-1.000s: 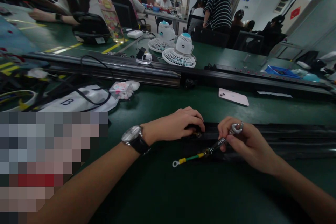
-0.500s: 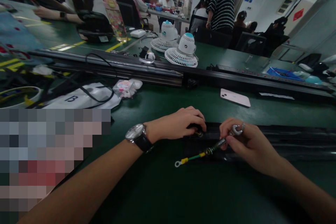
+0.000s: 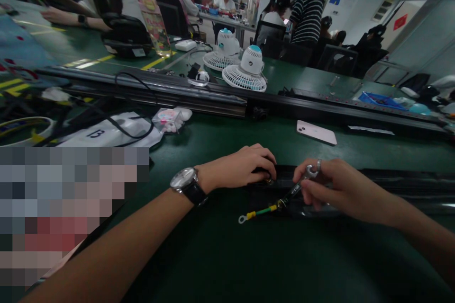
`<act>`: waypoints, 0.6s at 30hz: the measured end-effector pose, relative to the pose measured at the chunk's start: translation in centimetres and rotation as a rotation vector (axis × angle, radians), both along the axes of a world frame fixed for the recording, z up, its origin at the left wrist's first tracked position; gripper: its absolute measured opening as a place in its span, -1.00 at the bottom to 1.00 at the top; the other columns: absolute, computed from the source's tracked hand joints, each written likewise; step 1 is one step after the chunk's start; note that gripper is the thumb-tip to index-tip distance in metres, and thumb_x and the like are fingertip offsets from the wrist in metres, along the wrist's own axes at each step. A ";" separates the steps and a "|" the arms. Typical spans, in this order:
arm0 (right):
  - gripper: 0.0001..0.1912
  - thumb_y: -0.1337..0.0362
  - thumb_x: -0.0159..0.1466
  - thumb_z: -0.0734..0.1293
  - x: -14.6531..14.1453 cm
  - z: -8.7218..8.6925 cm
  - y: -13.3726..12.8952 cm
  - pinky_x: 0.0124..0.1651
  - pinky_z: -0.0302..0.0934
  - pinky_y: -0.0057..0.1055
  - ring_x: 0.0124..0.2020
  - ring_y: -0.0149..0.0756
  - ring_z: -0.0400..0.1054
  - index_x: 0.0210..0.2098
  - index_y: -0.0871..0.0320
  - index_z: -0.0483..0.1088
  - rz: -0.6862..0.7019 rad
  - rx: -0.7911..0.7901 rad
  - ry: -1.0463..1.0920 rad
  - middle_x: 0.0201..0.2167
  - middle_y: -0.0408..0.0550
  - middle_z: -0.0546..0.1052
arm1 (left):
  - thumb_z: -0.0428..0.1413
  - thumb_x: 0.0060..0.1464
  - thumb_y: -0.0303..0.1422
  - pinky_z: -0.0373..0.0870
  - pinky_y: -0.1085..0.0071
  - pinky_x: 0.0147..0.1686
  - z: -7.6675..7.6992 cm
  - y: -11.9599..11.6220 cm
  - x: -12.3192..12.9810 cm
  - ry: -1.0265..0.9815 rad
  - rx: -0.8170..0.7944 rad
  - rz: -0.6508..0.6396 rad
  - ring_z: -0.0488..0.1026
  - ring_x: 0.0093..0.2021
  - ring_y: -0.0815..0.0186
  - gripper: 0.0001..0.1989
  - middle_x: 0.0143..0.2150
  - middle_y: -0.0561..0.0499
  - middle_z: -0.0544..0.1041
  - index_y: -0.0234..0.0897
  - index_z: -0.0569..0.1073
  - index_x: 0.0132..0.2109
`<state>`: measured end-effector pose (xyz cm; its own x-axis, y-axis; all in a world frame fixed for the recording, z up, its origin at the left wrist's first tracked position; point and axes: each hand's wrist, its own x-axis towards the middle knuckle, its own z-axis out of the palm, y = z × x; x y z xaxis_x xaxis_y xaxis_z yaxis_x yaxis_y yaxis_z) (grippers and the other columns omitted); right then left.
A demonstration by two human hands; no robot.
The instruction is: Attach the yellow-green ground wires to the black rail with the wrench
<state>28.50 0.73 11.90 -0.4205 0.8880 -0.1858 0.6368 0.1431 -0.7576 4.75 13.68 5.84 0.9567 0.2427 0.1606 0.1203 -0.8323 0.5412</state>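
My right hand [image 3: 332,184] pinches a silver wrench [image 3: 293,190] between thumb and fingers, and its open jaw sticks out above them. The wrench's lower end is at a fastener beside a short green-and-yellow wire [image 3: 263,211]. That wire ends in a bare metal ring terminal [image 3: 242,219]. My left hand [image 3: 253,165], with a watch on its wrist, is closed over the near-left end of a long black profile [image 3: 286,177]. A small brassy piece shows under its fingertips, mostly hidden. The profile runs off to the right beneath my right hand.
A pink phone [image 3: 316,132] lies beyond my hands. Behind it, long black bars [image 3: 341,108] cross the green table. Two white fans [image 3: 245,70] stand farther back. At left are a white bag [image 3: 106,132], black cables and a clear box [image 3: 167,120]. Other people sit and stand around.
My right hand has turned, and the wrench has swung slightly, with its jaw end moving left. My left hand stays almost in place. A person in stripes behind has shifted right.
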 end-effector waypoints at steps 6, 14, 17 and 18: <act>-0.83 0.30 0.51 0.20 -0.2 0.9 0.6 -0.38 0.40 -0.46 -0.42 -0.33 0.53 -0.02 0.17 0.41 0.030 -0.075 0.020 -0.35 -0.11 0.60 | 0.13 0.30 -0.42 0.23 0.23 0.18 0.0 0.0 -0.1 0.003 0.002 0.010 0.32 0.14 0.19 -0.82 0.14 -0.01 0.43 -0.11 0.60 -0.06; -0.82 0.34 0.50 0.22 -1.0 2.9 2.4 -0.34 0.41 -0.46 -0.39 -0.33 0.56 -0.06 0.19 0.45 0.188 -0.055 -0.030 -0.30 -0.10 0.62 | 0.12 0.30 -0.43 0.21 0.25 0.20 -0.1 -0.1 0.0 0.000 0.010 0.001 0.32 0.13 0.19 -0.82 0.12 -0.01 0.43 -0.12 0.60 -0.06; -0.81 0.30 0.50 0.23 -1.5 3.7 3.0 -0.37 0.41 -0.47 -0.40 -0.32 0.56 -0.07 0.16 0.49 0.254 -0.073 -0.056 -0.31 -0.12 0.63 | 0.13 0.30 -0.43 0.21 0.24 0.19 -0.2 -0.1 -0.1 -0.007 0.011 -0.002 0.32 0.12 0.20 -0.81 0.11 -0.01 0.44 -0.11 0.60 -0.05; -0.81 0.30 0.50 0.23 -1.7 3.9 3.1 -0.39 0.40 -0.47 -0.40 -0.32 0.56 -0.07 0.15 0.49 0.277 -0.077 -0.069 -0.31 -0.12 0.63 | 0.13 0.30 -0.42 0.22 0.24 0.19 -0.2 -0.1 -0.1 -0.009 0.011 -0.002 0.32 0.12 0.20 -0.81 0.11 -0.01 0.44 -0.10 0.59 -0.04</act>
<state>26.76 3.85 15.78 -0.6289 0.7234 -0.2849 0.6321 0.2624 -0.7291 4.67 13.61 5.68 0.9557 0.2386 0.1722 0.1134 -0.8387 0.5326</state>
